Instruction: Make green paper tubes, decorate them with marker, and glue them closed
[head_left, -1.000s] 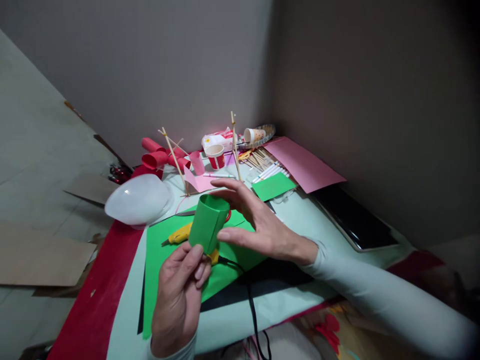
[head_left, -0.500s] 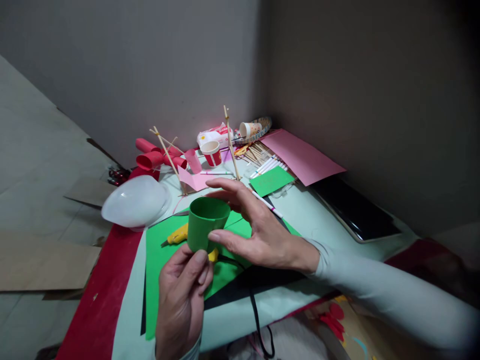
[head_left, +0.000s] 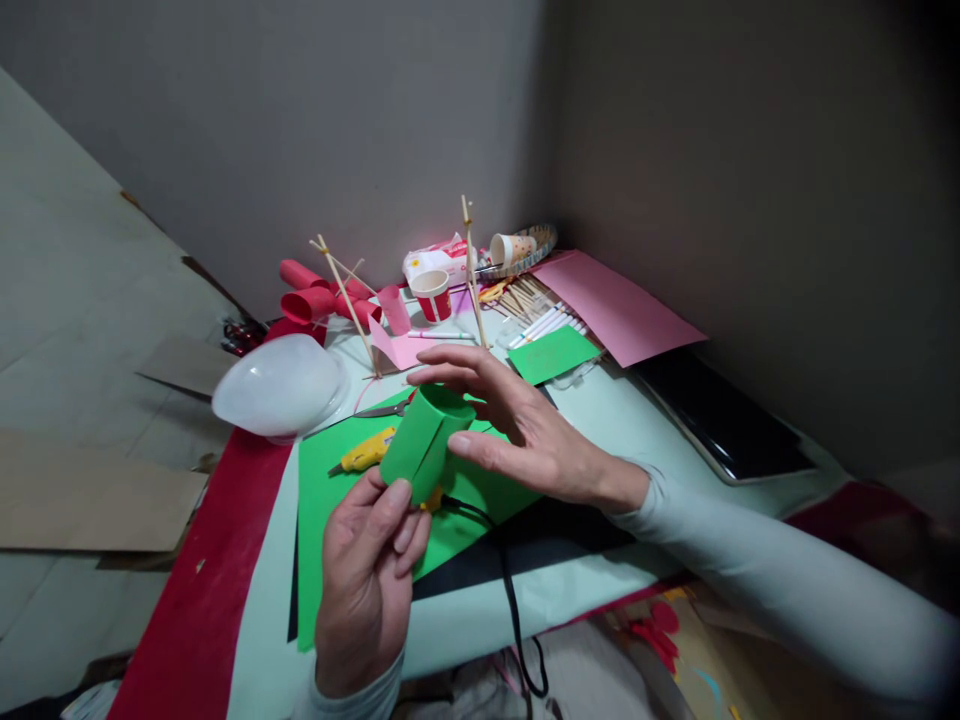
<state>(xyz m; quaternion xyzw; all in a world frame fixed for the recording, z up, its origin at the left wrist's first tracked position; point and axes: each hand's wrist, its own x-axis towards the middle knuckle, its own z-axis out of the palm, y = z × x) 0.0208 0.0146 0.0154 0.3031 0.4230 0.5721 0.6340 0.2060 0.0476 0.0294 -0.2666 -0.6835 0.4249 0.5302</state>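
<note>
A green paper tube [head_left: 422, 440], rolled from a sheet, is held tilted above the table between both hands. My left hand [head_left: 369, 580] pinches its lower end with thumb and fingers. My right hand [head_left: 517, 432] curves round its upper part, thumb on the side and fingers over the open top. Under them lies a flat green paper sheet [head_left: 330, 520] with a yellow glue gun [head_left: 365, 453] on it, its black cable [head_left: 514, 610] running toward me.
A white plastic bowl [head_left: 276, 388] lies upside down at left. Red paper rolls [head_left: 315, 298], stick frames [head_left: 346, 300], a red-and-white paper cup [head_left: 433, 296], pens [head_left: 544, 325], pink paper [head_left: 615, 315] and a small green sheet [head_left: 553, 353] crowd the back. A dark tablet [head_left: 720, 420] lies right.
The green tube has been turned and tilted in my hands, its open top now leaning away to the right. Both hands stay on it. The view shifted slightly.
</note>
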